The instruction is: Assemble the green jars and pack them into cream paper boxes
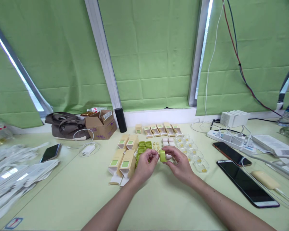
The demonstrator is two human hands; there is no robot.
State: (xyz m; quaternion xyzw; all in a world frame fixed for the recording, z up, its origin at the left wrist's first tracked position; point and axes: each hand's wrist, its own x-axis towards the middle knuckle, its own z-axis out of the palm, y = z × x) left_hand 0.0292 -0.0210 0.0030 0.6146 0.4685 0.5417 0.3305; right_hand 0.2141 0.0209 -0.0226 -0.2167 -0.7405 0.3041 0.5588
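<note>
Between the thumb and fingers of my right hand (179, 163) is a small green square cup (162, 156), raised above the table and tilted. My left hand (146, 163) is closed in a pinch right beside the cup; what its fingertips hold, if anything, is too small to make out. Behind my left hand stand rows of similar green cups (141, 149). Small yellow squares (156, 144) lie to their right, then white rounded pieces (168, 140). Clear plastic shells (193, 152) with yellow bits inside spread out right of my right hand.
Open beige cartons (121, 163) lie left of my hands, with more cartons (162, 129) in a back row. Phones (247, 183), a power strip (231, 138) and cables occupy the right. A cardboard box (101, 125), grey bag (67, 126), charger (88, 150) and plastic packets (21, 179) are left.
</note>
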